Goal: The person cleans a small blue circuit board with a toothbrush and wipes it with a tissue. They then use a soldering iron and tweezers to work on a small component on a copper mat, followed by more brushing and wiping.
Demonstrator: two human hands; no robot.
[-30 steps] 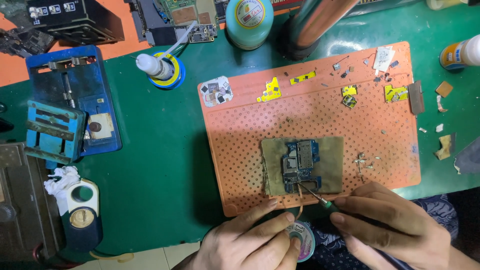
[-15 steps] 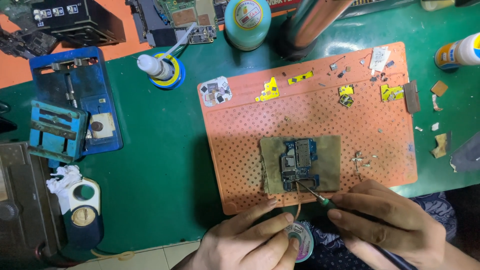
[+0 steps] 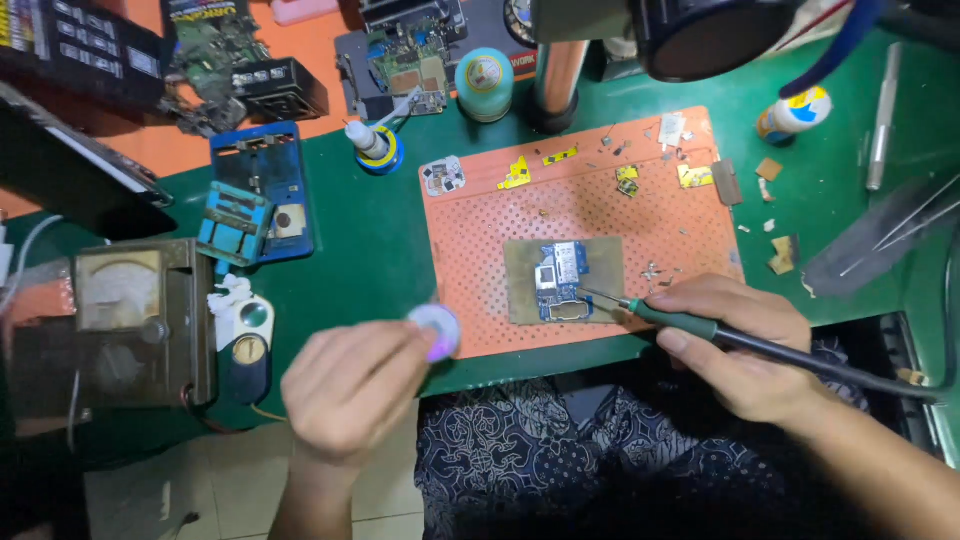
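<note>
- The right hand has its grip wrapped around a green-handled soldering iron, whose tip touches the right edge of the small blue circuit board.
- The board lies on a brown pad on the orange perforated mat atop the green desk.
- The left hand pinches a small round solder-wire spool, blurred, at the mat's lower-left corner.
</note>
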